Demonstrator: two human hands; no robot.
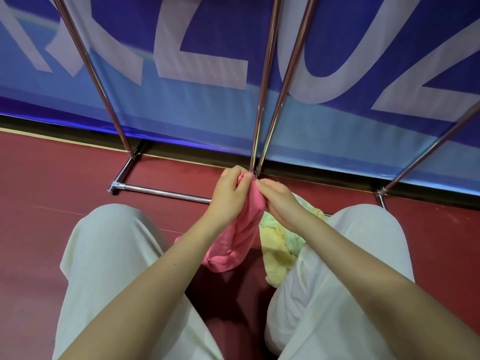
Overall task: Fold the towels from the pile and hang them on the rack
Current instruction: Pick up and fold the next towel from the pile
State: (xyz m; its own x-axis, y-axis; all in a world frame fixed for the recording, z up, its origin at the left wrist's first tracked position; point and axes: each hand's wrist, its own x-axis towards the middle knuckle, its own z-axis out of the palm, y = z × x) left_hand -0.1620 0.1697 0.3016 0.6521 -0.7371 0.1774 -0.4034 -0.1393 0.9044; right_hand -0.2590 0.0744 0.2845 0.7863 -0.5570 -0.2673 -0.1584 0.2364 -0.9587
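Both the left hand [231, 192] and the right hand [278, 197] pinch the top edge of a soft, crumpled pink towel [233, 242] just before the rack [262, 107] of shiny chrome tubes. The towel hangs in limp folds, and beside it, right of the rack's central poles, lies a rumpled pale yellow-green towel pile [279, 242] on the smooth red floor [52, 190].

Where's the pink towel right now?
In the head view, the pink towel hangs centre frame, pinched at its top by the left hand and right hand, left of the yellow-green towel pile on the floor.
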